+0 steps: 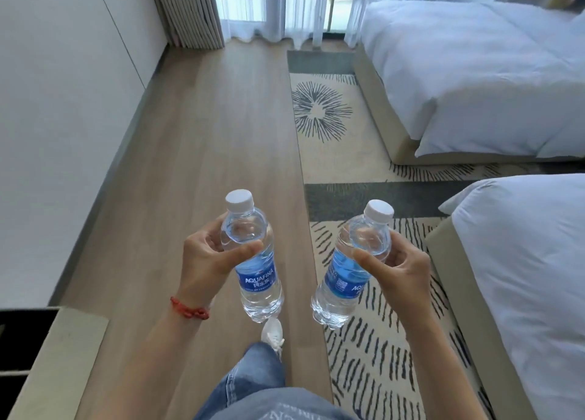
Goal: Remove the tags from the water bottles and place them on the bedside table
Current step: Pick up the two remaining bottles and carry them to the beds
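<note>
Head view shows me both hands up over the wood floor (196, 128): left hand (205, 261) curled round one clear blue-labelled plastic water bottle (256, 261), right hand (402, 267) gripping the other white-capped bottle (345, 280), near the white beds (474, 71).

Clear plastic water bottles (258, 261) with white caps and blue labels; cream rug (364, 324) with dark dashes; red cord bracelet (189, 309); white bedding (474, 71)

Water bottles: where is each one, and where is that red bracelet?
Left water bottle (258, 280): head view, on its blue label.
Right water bottle (343, 280): head view, on its blue label.
Red bracelet (189, 309): head view, on the cord at the left wrist.
</note>
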